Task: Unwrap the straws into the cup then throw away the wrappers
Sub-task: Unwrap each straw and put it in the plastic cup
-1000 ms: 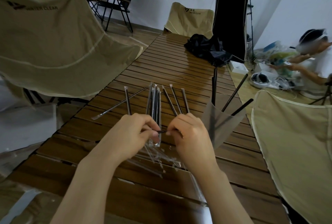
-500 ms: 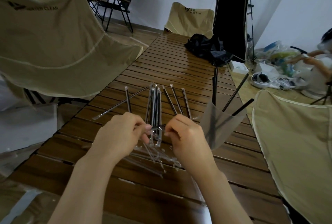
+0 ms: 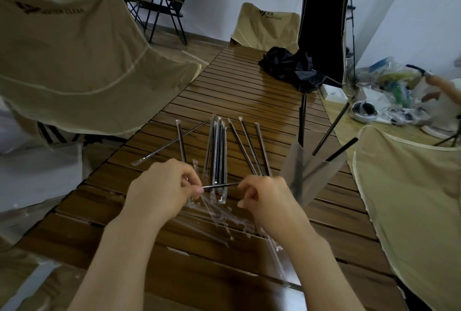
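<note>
Over the slatted table point(image 3: 249, 101), left hand point(image 3: 162, 188) and right hand point(image 3: 269, 201) pinch one straw point(image 3: 219, 186) between them.

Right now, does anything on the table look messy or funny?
Yes. Empty clear wrappers lie in a tangled heap on the table beneath both hands, not thrown away, and one wrapped straw lies crosswise over another.

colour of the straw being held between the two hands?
Black. The straw spans between the left hand and right hand, clearest in the head view.
</note>
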Demonstrator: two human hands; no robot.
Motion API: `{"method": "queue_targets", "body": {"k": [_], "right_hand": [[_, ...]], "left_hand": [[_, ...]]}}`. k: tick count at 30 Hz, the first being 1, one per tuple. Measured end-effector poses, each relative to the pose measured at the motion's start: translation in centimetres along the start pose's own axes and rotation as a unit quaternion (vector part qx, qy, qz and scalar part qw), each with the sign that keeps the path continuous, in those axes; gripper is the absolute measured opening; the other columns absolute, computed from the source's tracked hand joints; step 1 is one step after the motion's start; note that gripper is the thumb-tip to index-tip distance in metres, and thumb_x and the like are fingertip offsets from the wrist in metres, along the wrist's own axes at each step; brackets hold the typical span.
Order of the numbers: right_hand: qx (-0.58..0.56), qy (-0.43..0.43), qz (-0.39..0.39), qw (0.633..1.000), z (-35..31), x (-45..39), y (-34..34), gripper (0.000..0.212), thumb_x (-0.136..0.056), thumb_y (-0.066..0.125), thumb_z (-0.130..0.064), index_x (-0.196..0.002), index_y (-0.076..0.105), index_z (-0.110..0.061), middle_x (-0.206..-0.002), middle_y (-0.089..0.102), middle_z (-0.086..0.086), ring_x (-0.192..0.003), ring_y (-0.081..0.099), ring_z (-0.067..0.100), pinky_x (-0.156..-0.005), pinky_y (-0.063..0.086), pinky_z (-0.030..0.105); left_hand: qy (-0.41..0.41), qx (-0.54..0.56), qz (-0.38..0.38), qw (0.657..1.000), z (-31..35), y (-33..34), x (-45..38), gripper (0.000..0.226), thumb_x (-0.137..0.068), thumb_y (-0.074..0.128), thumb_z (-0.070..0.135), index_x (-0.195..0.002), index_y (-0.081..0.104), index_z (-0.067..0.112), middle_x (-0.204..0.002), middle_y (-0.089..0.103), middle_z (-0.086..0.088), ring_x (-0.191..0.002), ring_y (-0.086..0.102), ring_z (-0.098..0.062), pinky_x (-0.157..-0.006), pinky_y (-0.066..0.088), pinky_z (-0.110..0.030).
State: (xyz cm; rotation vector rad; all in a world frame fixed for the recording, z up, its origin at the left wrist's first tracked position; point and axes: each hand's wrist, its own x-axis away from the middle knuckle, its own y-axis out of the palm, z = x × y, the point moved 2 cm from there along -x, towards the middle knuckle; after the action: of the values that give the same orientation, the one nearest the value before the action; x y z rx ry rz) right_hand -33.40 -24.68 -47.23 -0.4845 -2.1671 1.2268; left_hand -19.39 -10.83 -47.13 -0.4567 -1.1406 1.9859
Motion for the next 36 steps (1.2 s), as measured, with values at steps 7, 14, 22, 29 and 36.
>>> {"method": "queue_targets", "body": {"k": [7, 14, 22, 29, 36], "right_hand": [[0.030, -0.146, 0.269, 0.951, -0.7, 1.6, 0.4, 0.019, -0.078, 0.074, -0.033, -0.084, 0.057, -0.027, -0.095, 0.047, -0.015, -0.088, 0.049, 0.004, -0.078, 0.049, 0.023], [0.026, -0.154, 0.190, 0.969, -0.3, 1.3, 0.8, 0.015, -0.093, 0.057, -0.027, -0.105, 0.068, -0.026, -0.094, 0.065, -0.012, -0.088, 0.061, 0.002, -0.079, 0.051, 0.020], [-0.014, -0.112, 0.153, 0.982, 0.8, 0.9, 0.4, 0.027, -0.095, 0.056, -0.024, -0.069, 0.053, -0.032, -0.069, 0.057, -0.012, -0.063, 0.055, -0.002, -0.063, 0.046, 0.014], [-0.032, -0.013, 0.074, 0.997, 1.5, 0.7, 0.7, 0.039, -0.088, 0.066, -0.029, -0.125, 0.055, -0.025, -0.101, 0.063, -0.014, -0.090, 0.058, 0.001, -0.074, 0.050, 0.015], [-0.210, -0.090, 0.165, 0.960, -0.3, 1.9, 0.0, 0.039, -0.084, 0.069, -0.029, -0.121, 0.059, -0.029, -0.095, 0.068, -0.014, -0.092, 0.060, -0.007, -0.084, 0.049, 0.016]], "left_hand": [[0.015, 0.020, 0.010, 1.000, 0.2, -0.3, 0.3, 0.007, -0.085, 0.072, 0.034, -0.084, 0.065, 0.038, -0.082, 0.068, 0.017, -0.081, 0.063, 0.003, -0.079, 0.051, -0.025], [0.056, 0.026, 0.059, 0.996, 0.3, -0.4, 0.0, 0.003, -0.083, 0.071, 0.042, -0.083, 0.068, 0.042, -0.080, 0.067, 0.024, -0.087, 0.060, 0.008, -0.098, 0.047, -0.037], [-0.035, -0.022, 0.174, 0.984, -1.4, -1.4, 0.4, 0.006, -0.085, 0.067, 0.045, -0.080, 0.062, 0.045, -0.083, 0.060, 0.025, -0.091, 0.047, -0.003, -0.102, 0.020, -0.039], [-0.090, -0.016, 0.194, 0.977, -2.9, -2.5, 0.6, 0.013, -0.086, 0.068, 0.041, -0.078, 0.059, 0.047, -0.088, 0.057, 0.023, -0.104, 0.052, -0.012, -0.104, 0.022, -0.043], [0.041, 0.035, 0.083, 0.995, -0.4, -1.5, 0.2, 0.011, -0.082, 0.068, 0.044, -0.075, 0.060, 0.048, -0.081, 0.060, 0.031, -0.091, 0.057, 0.002, -0.101, 0.040, -0.044]]}}
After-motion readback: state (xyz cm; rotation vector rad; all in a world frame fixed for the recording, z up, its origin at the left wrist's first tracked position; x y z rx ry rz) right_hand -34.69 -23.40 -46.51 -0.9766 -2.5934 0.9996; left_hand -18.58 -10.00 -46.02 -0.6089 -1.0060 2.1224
